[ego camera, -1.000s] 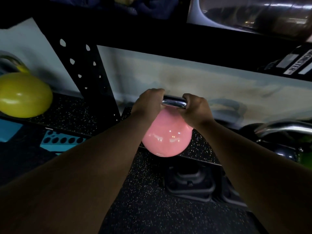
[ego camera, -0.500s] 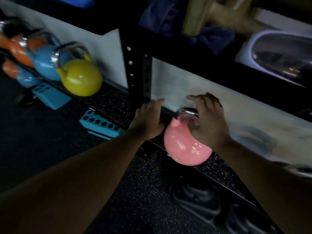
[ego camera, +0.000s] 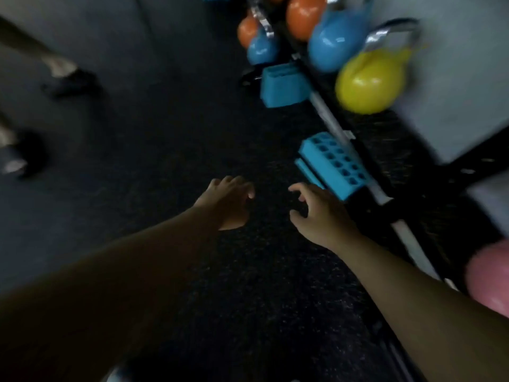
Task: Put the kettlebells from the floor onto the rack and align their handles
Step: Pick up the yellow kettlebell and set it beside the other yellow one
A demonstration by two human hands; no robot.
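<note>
- Hands: half a second ago our right hand (ego camera: 323,216) lay on the pink kettlebell (ego camera: 489,279) and our left hand (ego camera: 228,202) on the shelf edge; now both are off, spread-fingered and empty, held apart over the floor (ego camera: 165,133).
- Pink kettlebell: now at the right edge of the view, cut off by the frame; it seems to sit on the rack (ego camera: 385,150), but we cannot tell for sure.
- View: has swung left, so more floor shows.
- Rack row: yellow kettlebell (ego camera: 369,81) nearest, then a blue kettlebell (ego camera: 333,42) and an orange kettlebell (ego camera: 303,15), all blurred.
- Floor: dark, speckled. A small blue kettlebell (ego camera: 261,49) and a small orange kettlebell (ego camera: 248,30) stand by the rack's far end.
- Blue blocks: one with rows of holes (ego camera: 333,166) just beside our right hand, a plain block (ego camera: 283,85) farther off.
- Far left: another person's feet (ego camera: 68,78), blurred.
</note>
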